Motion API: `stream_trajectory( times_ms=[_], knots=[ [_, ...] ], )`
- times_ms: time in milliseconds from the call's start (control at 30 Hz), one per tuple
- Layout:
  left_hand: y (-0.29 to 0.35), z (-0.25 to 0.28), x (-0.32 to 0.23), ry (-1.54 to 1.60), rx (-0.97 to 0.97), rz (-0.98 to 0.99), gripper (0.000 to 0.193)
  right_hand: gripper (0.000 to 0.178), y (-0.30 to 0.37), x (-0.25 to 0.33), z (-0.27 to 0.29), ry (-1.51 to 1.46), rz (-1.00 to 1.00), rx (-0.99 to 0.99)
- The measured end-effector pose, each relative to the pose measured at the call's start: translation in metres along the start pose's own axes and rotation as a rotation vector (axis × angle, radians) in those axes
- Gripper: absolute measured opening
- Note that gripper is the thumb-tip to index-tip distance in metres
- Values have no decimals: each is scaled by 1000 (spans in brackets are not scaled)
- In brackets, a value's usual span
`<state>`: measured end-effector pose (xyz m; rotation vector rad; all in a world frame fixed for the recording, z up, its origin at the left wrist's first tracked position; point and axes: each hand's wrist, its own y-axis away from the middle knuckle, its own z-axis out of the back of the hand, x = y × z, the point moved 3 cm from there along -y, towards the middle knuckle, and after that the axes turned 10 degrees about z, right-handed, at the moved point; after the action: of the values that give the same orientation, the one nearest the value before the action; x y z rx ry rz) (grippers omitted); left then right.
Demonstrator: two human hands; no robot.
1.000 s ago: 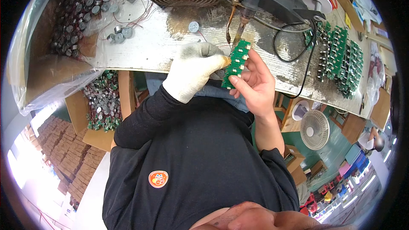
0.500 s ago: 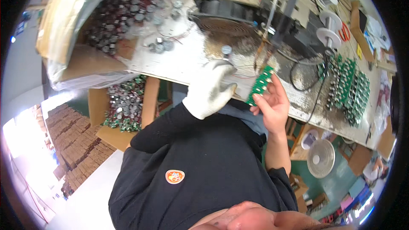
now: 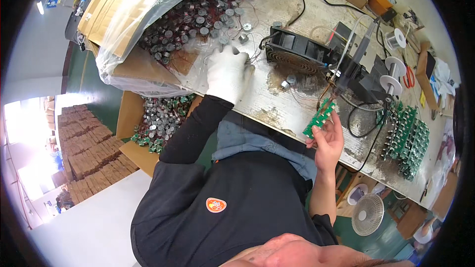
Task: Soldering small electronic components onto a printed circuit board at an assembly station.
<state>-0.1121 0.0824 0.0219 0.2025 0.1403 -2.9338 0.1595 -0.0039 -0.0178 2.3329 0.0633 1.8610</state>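
My right hand (image 3: 329, 143), bare, is closed on the lower end of a long green circuit board (image 3: 316, 121) between thumb and fingers. The board's upper end lies under the tip of a soldering stand (image 3: 341, 76). My left hand (image 3: 226, 75), in a white glove, reaches to the near edge of a heap of small round motors (image 3: 200, 20) with thin red wires. Its fingers are apart and bent down beside a few loose motors (image 3: 243, 38); nothing shows in them. One more motor (image 3: 285, 85) with wires lies on the worn white table, left of the board.
A black fan (image 3: 297, 51) stands behind the loose motor. Solder spools (image 3: 393, 76) and stacked green boards (image 3: 408, 138) are on the right. A plastic-lined carton (image 3: 131, 64) holds the heap. Below the table edge stands an open box (image 3: 129, 118) of finished-looking pieces. Black cables cross the table.
My left hand has moved left and away from me, from near the board to the motor heap. My right hand still holds the board, now closer under the soldering tip. The view has shifted.
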Motion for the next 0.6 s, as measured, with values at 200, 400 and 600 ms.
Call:
stream_trajectory(
  times_ms=[200,400,600],
  knots=[
    [-1,-7,2,69,-29,-66,13,62,1,0,0,-26,1,18],
    [24,4,6,250,-89,-119,9,64,-1,-2,2,-31,5,37],
    [37,2,14,536,-14,-77,13,64,-2,-1,2,-25,-8,33]
  ],
)
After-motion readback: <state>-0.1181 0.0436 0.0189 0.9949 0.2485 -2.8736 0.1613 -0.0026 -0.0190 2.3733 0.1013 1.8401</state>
